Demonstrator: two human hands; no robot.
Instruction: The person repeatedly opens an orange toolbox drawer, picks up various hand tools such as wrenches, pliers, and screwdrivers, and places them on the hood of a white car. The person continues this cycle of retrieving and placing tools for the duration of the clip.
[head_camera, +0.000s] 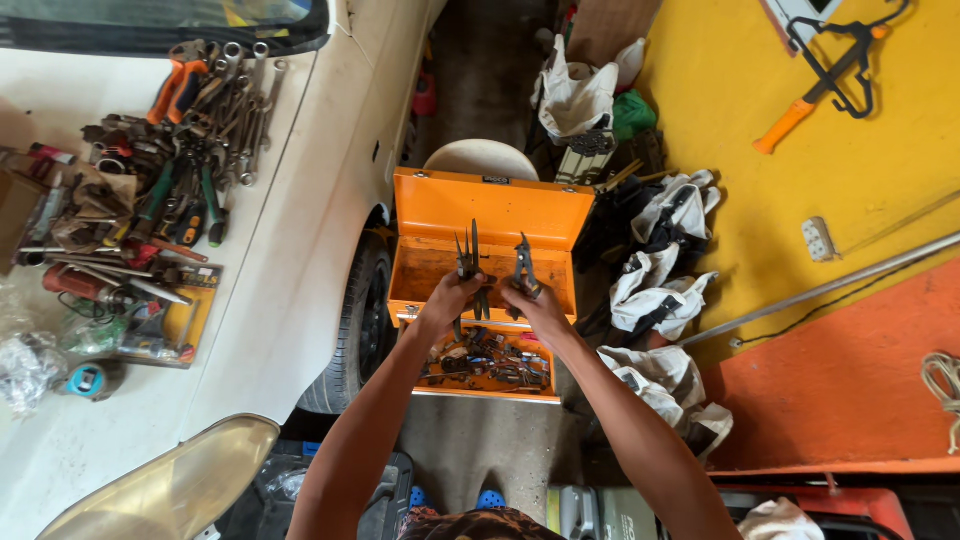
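Note:
My left hand (447, 300) grips dark long-nose pliers (468, 255) with the tips pointing up. Just beside it, my right hand (536, 305) holds another pair of dark pliers (524, 263), also upright. Both hands hover over an open orange toolbox (490, 208) standing on the floor. Its lid is raised and its lower tray (485, 362) holds several small dark metal parts.
A white car hood (290, 200) on the left carries a pile of wrenches, screwdrivers and pliers (170, 130). The car's front tyre (355, 335) sits beside the toolbox. White bags (655, 290) lie to the right, along a yellow and orange wall (850, 150).

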